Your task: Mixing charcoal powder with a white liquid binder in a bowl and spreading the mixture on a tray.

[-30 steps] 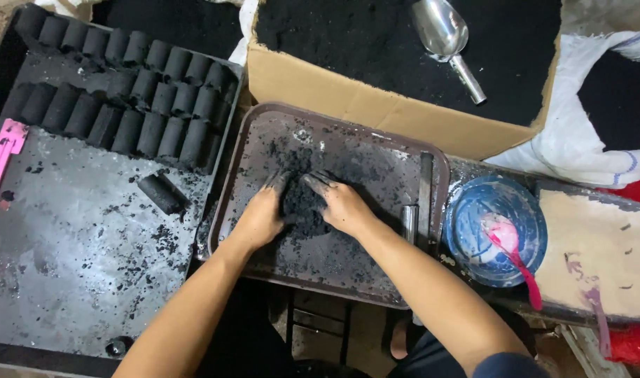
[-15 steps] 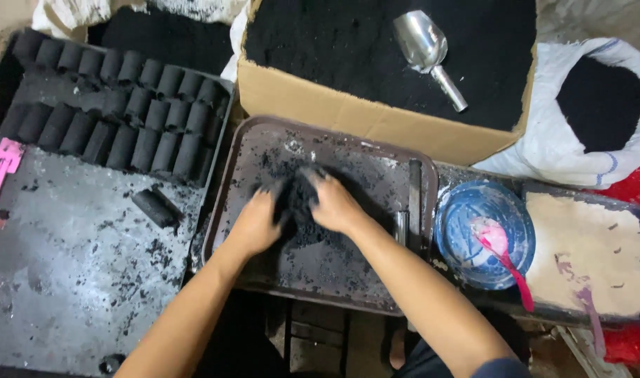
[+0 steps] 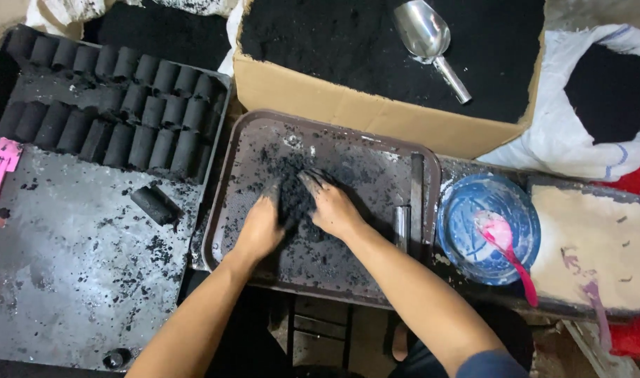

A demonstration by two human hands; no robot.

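Pressing together, left hand [image 3: 262,227] and right hand [image 3: 332,208] cup black powder [image 3: 294,199], fingers half-curled, on the tray [image 3: 376,150].

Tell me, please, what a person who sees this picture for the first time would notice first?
First, the two bare hands, left hand and right hand, pressing together a heap of black powder in the middle of a dark tray. On the left, rows of black cylinders lie side by side on a metal sheet. Above, a shiny metal scoop rests in a cardboard box full of black powder.
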